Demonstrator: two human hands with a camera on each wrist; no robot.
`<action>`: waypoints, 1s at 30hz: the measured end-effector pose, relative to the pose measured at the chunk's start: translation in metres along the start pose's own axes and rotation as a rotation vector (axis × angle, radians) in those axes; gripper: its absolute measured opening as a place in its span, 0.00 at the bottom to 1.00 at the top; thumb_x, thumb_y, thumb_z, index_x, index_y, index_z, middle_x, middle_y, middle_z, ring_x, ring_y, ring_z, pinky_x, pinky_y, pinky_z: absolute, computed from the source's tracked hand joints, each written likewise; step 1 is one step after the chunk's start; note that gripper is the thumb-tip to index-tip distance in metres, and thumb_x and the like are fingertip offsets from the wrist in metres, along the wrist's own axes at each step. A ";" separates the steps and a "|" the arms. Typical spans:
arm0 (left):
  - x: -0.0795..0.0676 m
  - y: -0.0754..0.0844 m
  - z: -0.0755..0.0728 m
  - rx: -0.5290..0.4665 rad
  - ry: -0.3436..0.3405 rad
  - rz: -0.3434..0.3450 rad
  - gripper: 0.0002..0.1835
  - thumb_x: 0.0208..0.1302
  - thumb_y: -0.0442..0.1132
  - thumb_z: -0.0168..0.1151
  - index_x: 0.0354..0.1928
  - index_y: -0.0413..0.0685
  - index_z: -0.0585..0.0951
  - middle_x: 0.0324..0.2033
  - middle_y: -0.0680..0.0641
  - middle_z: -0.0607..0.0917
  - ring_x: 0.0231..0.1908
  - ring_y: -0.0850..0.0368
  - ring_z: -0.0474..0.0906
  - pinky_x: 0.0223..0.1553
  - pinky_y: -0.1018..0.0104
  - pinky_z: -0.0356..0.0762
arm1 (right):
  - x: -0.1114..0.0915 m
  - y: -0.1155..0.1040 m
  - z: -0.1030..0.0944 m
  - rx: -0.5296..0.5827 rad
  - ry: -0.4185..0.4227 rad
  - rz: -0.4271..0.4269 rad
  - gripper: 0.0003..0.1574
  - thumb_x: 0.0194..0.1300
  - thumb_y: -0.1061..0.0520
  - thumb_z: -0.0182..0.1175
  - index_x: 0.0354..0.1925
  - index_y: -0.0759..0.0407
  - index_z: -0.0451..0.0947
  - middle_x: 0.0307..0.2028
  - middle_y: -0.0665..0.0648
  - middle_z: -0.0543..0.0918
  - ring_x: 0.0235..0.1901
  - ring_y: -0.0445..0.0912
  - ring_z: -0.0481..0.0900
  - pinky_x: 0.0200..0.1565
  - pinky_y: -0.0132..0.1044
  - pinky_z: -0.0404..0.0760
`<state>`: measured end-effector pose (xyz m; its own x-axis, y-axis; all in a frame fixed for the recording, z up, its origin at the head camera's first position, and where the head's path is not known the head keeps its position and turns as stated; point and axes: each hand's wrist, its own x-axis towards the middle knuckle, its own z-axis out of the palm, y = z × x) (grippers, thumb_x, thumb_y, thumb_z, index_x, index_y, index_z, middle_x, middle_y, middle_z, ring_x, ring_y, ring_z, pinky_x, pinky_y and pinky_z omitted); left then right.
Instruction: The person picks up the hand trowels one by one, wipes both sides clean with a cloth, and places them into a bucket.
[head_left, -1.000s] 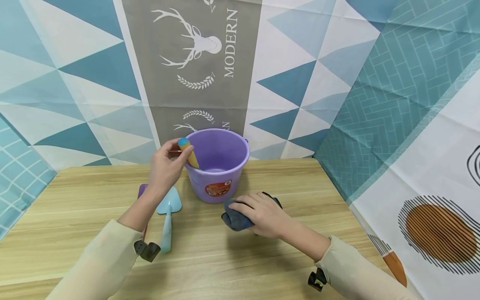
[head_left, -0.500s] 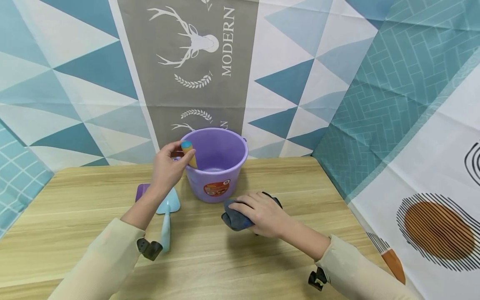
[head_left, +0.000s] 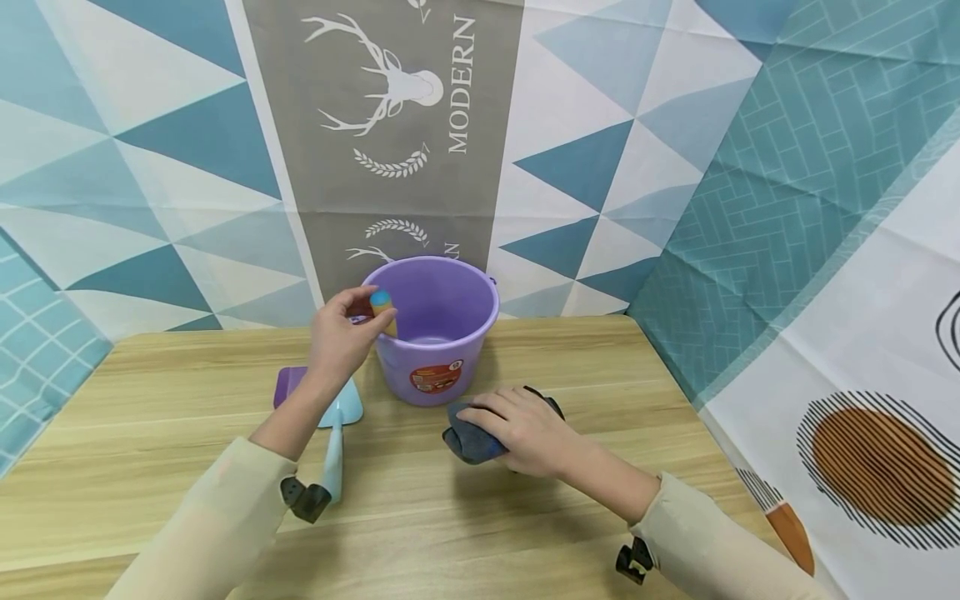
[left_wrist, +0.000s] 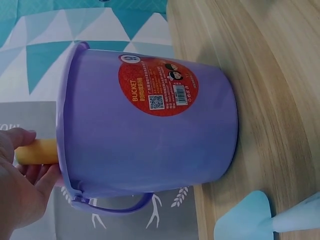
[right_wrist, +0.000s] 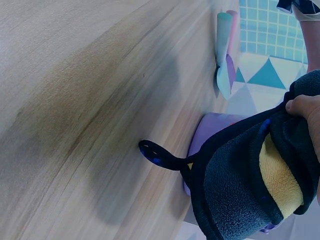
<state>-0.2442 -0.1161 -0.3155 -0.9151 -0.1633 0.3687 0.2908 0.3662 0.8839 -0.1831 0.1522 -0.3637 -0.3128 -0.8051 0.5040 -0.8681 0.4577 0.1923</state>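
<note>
In the head view my left hand (head_left: 341,333) pinches a yellow stick-like handle (head_left: 383,315) with a blue end between thumb and fingers. It stands nearly upright at the left rim of a purple bucket (head_left: 393,362), its lower part hidden inside. The left wrist view shows the handle (left_wrist: 39,151) reaching behind the bucket's rim (left_wrist: 61,115). My right hand (head_left: 525,429) grips a folded dark grey cloth (head_left: 471,435) above the table, in front of the bucket. A black-edged hanging loop (right_wrist: 159,156) and a yellow inner side (right_wrist: 277,180) of the cloth appear in the right wrist view.
Left of the bucket lies a light blue toy shovel (head_left: 335,458), and a purple one (head_left: 287,383) is partly covered by my left forearm. The wooden table (head_left: 405,533) runs back to a patterned cloth wall (head_left: 600,83). The bucket's handle (left_wrist: 122,210) hangs at its side.
My left hand has shifted slightly right and down, bringing the yellow handle lower into the bucket and more upright. The right hand with the cloth stays nearly still.
</note>
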 end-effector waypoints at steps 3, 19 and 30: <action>0.000 -0.001 0.000 -0.012 0.000 -0.007 0.21 0.54 0.35 0.68 0.50 0.35 0.78 0.41 0.39 0.81 0.35 0.70 0.74 0.39 0.85 0.74 | 0.000 0.000 0.000 0.003 0.004 -0.004 0.36 0.41 0.59 0.71 0.53 0.52 0.75 0.47 0.52 0.80 0.42 0.44 0.77 0.39 0.37 0.78; 0.001 -0.001 0.000 0.021 -0.016 -0.020 0.22 0.53 0.38 0.69 0.49 0.35 0.79 0.42 0.37 0.82 0.33 0.72 0.74 0.37 0.87 0.73 | 0.000 0.000 0.001 -0.012 0.026 -0.018 0.34 0.42 0.57 0.71 0.52 0.52 0.75 0.46 0.52 0.80 0.42 0.44 0.78 0.41 0.37 0.78; 0.003 -0.003 -0.001 0.080 -0.050 -0.020 0.21 0.53 0.39 0.69 0.48 0.37 0.80 0.39 0.40 0.84 0.32 0.72 0.75 0.35 0.85 0.74 | -0.001 -0.001 0.001 -0.008 0.013 -0.017 0.33 0.44 0.56 0.71 0.52 0.51 0.75 0.47 0.51 0.80 0.44 0.44 0.78 0.43 0.37 0.79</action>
<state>-0.2474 -0.1185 -0.3168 -0.9339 -0.1257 0.3347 0.2511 0.4359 0.8643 -0.1826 0.1524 -0.3654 -0.2926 -0.8078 0.5117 -0.8703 0.4467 0.2076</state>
